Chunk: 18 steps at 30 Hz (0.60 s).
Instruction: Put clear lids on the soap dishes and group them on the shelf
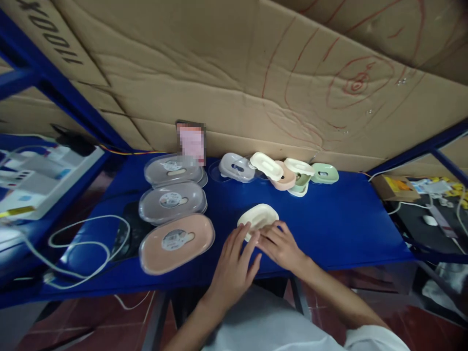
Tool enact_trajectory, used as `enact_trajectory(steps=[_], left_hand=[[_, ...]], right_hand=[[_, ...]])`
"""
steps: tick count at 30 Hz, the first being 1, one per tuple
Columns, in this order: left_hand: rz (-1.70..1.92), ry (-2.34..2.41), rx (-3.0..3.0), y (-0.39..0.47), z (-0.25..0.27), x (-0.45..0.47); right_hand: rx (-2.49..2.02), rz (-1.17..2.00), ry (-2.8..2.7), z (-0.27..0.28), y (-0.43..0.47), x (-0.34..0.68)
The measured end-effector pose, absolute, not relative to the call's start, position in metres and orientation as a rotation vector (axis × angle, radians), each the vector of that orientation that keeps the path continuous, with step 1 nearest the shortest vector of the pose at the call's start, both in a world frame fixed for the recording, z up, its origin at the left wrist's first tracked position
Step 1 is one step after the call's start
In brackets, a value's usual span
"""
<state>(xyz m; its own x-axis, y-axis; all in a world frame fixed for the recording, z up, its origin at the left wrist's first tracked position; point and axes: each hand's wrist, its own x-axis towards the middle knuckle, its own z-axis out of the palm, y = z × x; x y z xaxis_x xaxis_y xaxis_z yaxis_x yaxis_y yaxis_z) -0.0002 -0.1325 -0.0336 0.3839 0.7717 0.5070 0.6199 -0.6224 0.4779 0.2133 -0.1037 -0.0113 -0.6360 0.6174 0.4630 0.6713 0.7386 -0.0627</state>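
Observation:
A cream oval soap dish (259, 216) lies on the blue tabletop in front of me. My left hand (234, 263) has its fingers stretched out and thumb apart, with the fingertips at the dish's left near edge. At the right near edge, the fingers of my right hand (280, 246) are bent together over the rim and cover part of it. Farther back sit more soap dishes: a grey one (237, 167), a cream one (266, 165), a peach one (284, 176) and a green one (324, 173), some overlapping.
On the left stand stacked oval containers with clear covers and labels, grey (164, 202) and peach (177, 243). A white cable (109, 251) loops beside them over a dark flat object (127, 226). A cardboard wall (219, 73) closes the back, with a blurred phone-like object (192, 141) against it.

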Motion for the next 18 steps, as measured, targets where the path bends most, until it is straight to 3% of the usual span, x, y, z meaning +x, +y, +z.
enact_trajectory(steps=[4, 10, 13, 18], left_hand=[[0.833, 1.222, 2.5, -0.122, -0.049, -0.001], [0.868, 1.339, 2.474, -0.125, -0.051, -0.002], [0.92, 1.386, 2.39, -0.126, -0.051, -0.005], [0.854, 1.278, 2.259, -0.122, -0.051, -0.013]], right_hand=[[-0.993, -0.024, -2.489, -0.011, -0.085, 0.245], [-1.649, -0.316, -2.196, 0.002, 0.009, 0.296], [-1.556, -0.172, -2.138, 0.013, 0.013, 0.305], [-1.284, 0.254, -2.19, 0.026, -0.053, 0.302]])
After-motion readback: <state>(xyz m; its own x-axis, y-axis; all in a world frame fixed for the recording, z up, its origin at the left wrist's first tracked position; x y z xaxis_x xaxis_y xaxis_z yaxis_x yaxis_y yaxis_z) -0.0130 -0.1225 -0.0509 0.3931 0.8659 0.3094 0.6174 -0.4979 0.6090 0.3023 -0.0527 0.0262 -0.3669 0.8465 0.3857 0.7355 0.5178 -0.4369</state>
